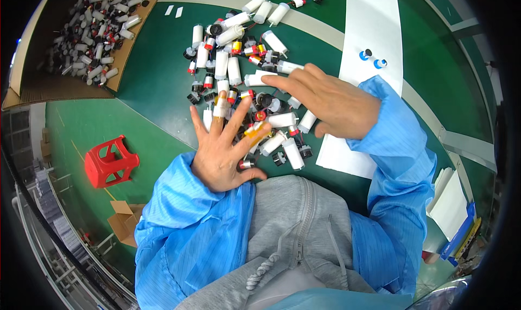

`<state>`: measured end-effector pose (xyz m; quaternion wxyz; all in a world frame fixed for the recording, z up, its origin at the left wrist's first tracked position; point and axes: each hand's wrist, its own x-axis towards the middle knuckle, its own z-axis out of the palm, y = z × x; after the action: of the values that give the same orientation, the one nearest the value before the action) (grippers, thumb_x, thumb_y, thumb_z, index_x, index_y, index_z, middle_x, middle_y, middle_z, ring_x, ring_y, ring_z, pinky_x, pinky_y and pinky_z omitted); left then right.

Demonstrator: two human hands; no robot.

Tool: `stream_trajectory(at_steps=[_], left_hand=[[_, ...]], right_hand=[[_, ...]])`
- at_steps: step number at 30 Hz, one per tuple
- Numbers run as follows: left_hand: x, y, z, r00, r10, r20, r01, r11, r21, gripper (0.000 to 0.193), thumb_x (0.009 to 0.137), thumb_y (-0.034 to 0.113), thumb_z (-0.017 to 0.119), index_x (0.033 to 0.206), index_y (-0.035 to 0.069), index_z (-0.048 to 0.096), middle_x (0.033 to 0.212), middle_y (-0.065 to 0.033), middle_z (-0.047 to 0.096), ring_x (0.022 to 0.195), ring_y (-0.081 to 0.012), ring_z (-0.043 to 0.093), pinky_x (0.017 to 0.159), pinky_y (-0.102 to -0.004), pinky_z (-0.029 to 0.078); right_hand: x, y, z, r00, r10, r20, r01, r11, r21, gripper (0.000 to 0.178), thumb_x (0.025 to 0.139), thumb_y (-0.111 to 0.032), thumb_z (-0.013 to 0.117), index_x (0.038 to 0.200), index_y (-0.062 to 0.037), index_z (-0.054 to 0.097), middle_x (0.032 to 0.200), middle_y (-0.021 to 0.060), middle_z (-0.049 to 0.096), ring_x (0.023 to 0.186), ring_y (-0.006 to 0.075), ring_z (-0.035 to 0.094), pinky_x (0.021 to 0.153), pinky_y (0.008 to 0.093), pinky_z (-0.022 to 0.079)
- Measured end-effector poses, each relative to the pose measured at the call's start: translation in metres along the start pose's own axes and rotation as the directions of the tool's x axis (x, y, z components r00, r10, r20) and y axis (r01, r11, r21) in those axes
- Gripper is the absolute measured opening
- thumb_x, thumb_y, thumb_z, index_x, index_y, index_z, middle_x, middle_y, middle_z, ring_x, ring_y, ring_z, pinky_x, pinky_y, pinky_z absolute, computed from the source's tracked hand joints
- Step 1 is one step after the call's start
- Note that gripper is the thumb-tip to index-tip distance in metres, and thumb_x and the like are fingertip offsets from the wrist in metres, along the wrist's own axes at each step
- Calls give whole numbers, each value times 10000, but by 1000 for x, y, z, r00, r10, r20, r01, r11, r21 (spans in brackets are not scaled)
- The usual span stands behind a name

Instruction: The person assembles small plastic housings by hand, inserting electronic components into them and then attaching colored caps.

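A loose pile of white plastic cylinders [221, 65] and small motors with red-and-white bands and black caps [209, 81] covers the dark green tabletop. My left hand [217, 157] lies at the pile's near left side, fingers spread, with tape wrapped around some of them. It grips nothing that I can see. From the right, my right hand [342, 103] reaches over the pile with its index finger stretched out. That fingertip is at a white cylinder [255, 80] lying on its side; the other fingers are partly hidden. More cylinders, one of them a near cylinder [293, 153], lie between my hands.
A cardboard box [127, 57] full of similar parts stands at the far left. White paper [374, 22] runs along the right, with two small blue-and-white parts [380, 64] on it. A red stool [111, 162] and an opened carton [126, 220] are on the floor at left.
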<state>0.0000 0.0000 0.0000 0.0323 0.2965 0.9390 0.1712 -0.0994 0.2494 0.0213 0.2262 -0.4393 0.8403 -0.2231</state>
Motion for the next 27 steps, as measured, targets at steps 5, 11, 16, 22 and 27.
stream_trajectory(at_steps=[5,11,16,22,27], left_hand=[[18,-8,18,959,-75,-275,69,997,-34,685,658,419,788,1234,109,586,1442,-147,417,1310,-400,384,1024,-722,2],[57,-28,25,954,-50,-294,84,991,103,669,732,434,746,1282,116,539,1474,-78,364,1351,-347,333,963,-789,83],[64,-30,2,990,-84,-116,106,975,194,792,736,448,720,1382,103,419,1545,-95,220,1339,-366,343,971,-780,114],[100,1,-59,971,42,-234,-139,899,-414,552,827,153,693,1310,29,456,1315,-178,502,1164,-325,534,1001,-504,382],[136,9,-29,946,-95,-309,-264,325,-908,363,865,25,657,1201,-29,530,1077,-95,646,997,-149,604,873,-279,479]], right_hand=[[13,2,3,970,54,-237,-36,996,78,853,755,-36,710,1463,-203,266,1060,132,506,969,320,584,779,376,537],[17,29,3,895,15,-445,-86,986,-140,820,757,79,643,1455,-206,322,1095,125,621,1005,305,620,811,379,535],[2,24,-30,890,-2,-457,-108,971,-215,799,723,32,682,1431,-179,380,982,107,692,935,290,650,812,390,494],[-22,-11,-51,774,148,-616,233,838,494,757,738,45,732,1404,-92,399,890,82,689,879,130,644,837,289,486],[-24,-17,-53,642,282,-713,287,774,564,619,778,27,723,1325,-13,438,909,94,676,893,141,641,824,260,493]])
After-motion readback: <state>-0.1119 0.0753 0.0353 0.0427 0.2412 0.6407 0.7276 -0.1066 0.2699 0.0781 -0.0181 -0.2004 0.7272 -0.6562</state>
